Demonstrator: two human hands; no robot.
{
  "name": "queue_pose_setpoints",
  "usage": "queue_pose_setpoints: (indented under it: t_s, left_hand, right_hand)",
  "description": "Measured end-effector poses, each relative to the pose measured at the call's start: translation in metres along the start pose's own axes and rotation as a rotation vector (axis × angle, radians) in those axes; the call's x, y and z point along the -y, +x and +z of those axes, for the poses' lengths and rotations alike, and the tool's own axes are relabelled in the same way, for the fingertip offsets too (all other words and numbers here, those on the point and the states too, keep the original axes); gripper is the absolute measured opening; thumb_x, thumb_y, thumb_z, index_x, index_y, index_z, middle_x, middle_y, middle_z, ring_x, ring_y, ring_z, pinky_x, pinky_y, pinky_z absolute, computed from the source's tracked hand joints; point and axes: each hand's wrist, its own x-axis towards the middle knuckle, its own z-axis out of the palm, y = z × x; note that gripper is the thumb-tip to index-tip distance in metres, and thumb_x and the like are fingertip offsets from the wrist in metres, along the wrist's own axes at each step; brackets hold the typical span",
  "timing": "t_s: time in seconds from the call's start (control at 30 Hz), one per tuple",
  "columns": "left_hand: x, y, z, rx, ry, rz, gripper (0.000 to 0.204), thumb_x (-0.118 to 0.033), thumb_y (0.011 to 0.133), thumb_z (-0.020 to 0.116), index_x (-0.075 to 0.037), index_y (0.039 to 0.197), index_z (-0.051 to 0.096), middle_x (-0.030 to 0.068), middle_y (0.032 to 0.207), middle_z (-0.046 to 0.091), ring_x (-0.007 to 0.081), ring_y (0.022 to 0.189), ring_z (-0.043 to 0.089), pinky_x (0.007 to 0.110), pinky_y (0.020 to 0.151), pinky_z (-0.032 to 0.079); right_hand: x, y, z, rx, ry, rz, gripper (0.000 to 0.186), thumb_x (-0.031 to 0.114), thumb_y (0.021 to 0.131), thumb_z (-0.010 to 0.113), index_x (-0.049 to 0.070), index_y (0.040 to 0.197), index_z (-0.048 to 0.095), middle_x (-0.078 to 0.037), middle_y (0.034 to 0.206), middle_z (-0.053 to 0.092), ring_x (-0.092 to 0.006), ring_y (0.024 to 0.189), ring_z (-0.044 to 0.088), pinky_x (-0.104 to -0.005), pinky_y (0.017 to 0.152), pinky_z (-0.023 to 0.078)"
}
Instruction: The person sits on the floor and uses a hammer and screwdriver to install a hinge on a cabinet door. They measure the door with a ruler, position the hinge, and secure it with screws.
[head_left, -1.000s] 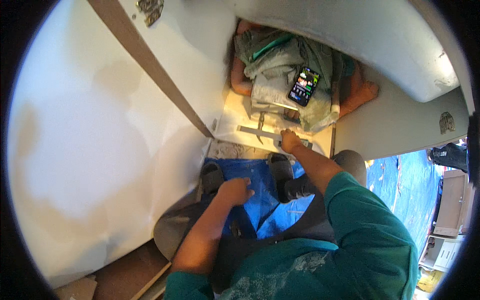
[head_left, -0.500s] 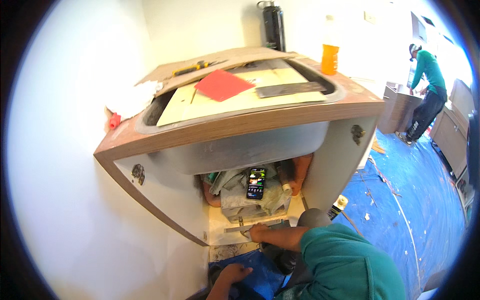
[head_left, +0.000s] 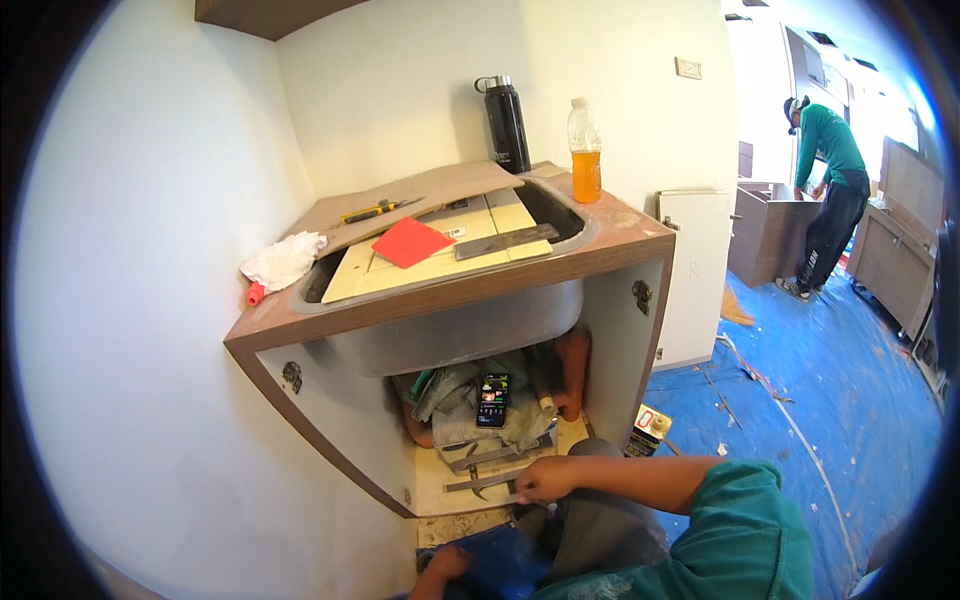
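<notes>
Inside the open sink cabinet, my right hand (head_left: 548, 478) is low over the cabinet floor, its fingers closed at the ends of some thin flat pieces; exactly what they grip is unclear. Just left of the fingers lies a narrow flat metal strip (head_left: 462, 487), with more dark flat strips (head_left: 500, 457) behind it. My left hand (head_left: 450, 562) hangs near the lower edge, over dark blue material, its fingers blurred. A lit phone (head_left: 492, 400) leans on a cloth-covered pile (head_left: 452, 398) under the steel basin (head_left: 460, 335).
On the wooden countertop (head_left: 640, 226) are a red sheet (head_left: 412, 243), a dark flat bar (head_left: 506, 242), a yellow-black cutter (head_left: 370, 211), a black flask (head_left: 506, 125) and an orange drink bottle (head_left: 586, 165). Right of the cabinet stands a can (head_left: 648, 430) on blue sheeting (head_left: 770, 450). A co-worker (head_left: 830, 170) bends over a box farther off.
The view has shifted, bringing more wall and a white panel into sight. My right hand has stayed low by the strips, which now lie differently. My left hand has moved lower and slightly left.
</notes>
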Motion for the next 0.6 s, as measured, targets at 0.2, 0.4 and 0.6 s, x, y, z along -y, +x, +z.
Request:
queue_pose_setpoints:
  t_s: [0.2, 0.4, 0.6]
  left_hand:
    - [-0.008, 0.023, 0.063, 0.044, -0.358, 0.243, 0.038, -0.036, 0.087, 0.06, -0.011, 0.116, 0.066, 0.0189, 0.118, 0.062, 0.0312, 0.103, 0.062, 0.039, 0.092, 0.048]
    - [-0.118, 0.023, 0.096, 0.563, -0.801, -0.033, 0.066, -0.055, 0.088, 0.044, -0.005, 0.132, 0.047, 0.0185, 0.136, 0.044, 0.032, 0.121, 0.046, 0.039, 0.102, 0.036]
    - [-0.172, 0.016, 0.065, 0.48, -0.899, -0.133, 0.094, -0.074, 0.09, 0.029, 0.0, 0.147, 0.028, 0.018, 0.154, 0.026, 0.0328, 0.139, 0.03, 0.04, 0.113, 0.025]
  right_hand:
    - [-0.037, -0.076, 0.026, -0.492, -0.522, 0.109, 0.039, 0.048, 0.089, 0.054, 0.018, 0.111, 0.067, -0.006, 0.122, 0.059, -0.0301, 0.122, 0.048, -0.0505, 0.102, 0.037]
    - [-0.037, -0.08, 0.031, -0.513, -0.461, 0.248, 0.039, 0.048, 0.088, 0.055, 0.019, 0.111, 0.068, -0.005, 0.126, 0.058, -0.0283, 0.128, 0.044, -0.0506, 0.108, 0.029]
    - [-0.037, -0.078, 0.032, -0.546, -0.439, 0.223, 0.039, 0.047, 0.087, 0.056, 0.018, 0.109, 0.069, -0.004, 0.123, 0.06, -0.0295, 0.125, 0.046, -0.0503, 0.107, 0.031]
